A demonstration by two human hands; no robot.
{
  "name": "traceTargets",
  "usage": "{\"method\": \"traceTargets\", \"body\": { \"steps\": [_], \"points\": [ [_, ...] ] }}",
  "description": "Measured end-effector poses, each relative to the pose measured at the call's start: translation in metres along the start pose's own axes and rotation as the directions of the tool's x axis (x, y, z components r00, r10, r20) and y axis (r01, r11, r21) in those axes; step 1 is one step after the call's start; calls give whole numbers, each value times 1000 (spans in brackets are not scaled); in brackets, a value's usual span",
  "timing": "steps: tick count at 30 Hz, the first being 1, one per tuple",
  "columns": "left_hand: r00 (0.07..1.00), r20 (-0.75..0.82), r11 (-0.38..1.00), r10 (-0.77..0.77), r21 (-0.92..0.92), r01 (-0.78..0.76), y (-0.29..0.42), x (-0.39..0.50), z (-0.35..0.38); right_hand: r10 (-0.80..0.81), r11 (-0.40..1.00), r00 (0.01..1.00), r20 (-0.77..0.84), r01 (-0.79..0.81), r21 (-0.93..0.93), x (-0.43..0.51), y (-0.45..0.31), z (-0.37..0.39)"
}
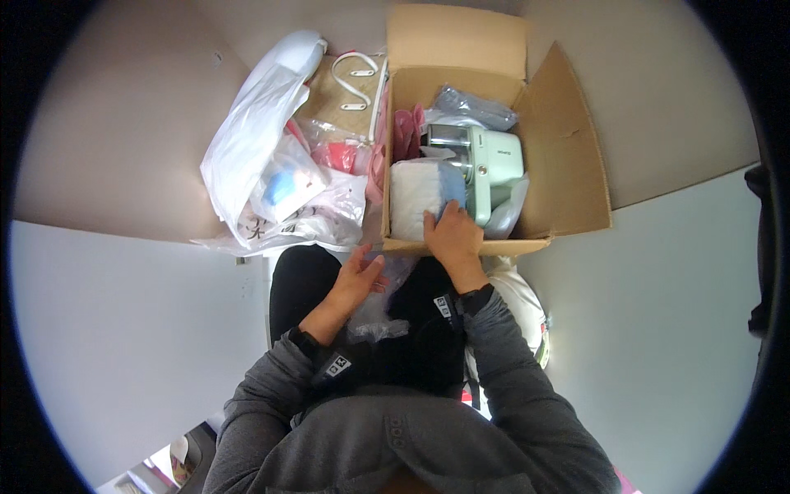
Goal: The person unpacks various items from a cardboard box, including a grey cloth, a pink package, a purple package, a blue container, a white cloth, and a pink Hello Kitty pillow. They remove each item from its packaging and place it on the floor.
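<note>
My right hand reaches over the near edge of an open cardboard box, its fingers on a white and light-blue soft bundle in the near left corner. Whether the fingers grip the bundle is not clear. Beside the bundle lies a pale green kitchen appliance with a clear container. A grey plastic-wrapped item and pink fabric are farther back in the box. My left hand is held above my lap with fingers apart and nothing in it. Below it, a clear plastic bag lies on my lap.
Left of the box are white plastic bags, a beige bag with white handles and a red item in clear wrap. Cabinet walls or doors stand on both sides. A cream-coloured bag is beside my right forearm.
</note>
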State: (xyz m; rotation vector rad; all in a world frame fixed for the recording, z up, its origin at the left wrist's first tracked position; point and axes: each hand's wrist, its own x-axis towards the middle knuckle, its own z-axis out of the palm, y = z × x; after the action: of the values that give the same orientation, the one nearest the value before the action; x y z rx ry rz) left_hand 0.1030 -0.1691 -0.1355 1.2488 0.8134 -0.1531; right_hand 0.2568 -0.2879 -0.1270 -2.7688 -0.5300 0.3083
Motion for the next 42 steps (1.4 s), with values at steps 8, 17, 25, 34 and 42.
{"method": "traceTargets", "body": {
  "steps": [8, 17, 25, 34, 42],
  "points": [
    [973, 176, 966, -149, -186, 182, 14, 45, 7, 187, 903, 978, 96, -209, 376, 11, 12, -19],
    [967, 226, 960, -120, -221, 171, 15, 59, 3, 318, 663, 891, 324, -454, 595, 104, -2, -27],
    [962, 255, 947, -97, -275, 168, 6, 64, 2, 16, 760, 910, 415, -281, 586, 122, -6, -30],
    [942, 327, 974, -76, -179, 141, -3, 58, -23, 175, 267, 984, -7, -40, 963, -9, 18, -107],
    [836, 536, 988, -122, -14, 153, 10, 29, -38, 200, -65, 852, -483, 504, 861, -98, 38, -188]
  ]
}}
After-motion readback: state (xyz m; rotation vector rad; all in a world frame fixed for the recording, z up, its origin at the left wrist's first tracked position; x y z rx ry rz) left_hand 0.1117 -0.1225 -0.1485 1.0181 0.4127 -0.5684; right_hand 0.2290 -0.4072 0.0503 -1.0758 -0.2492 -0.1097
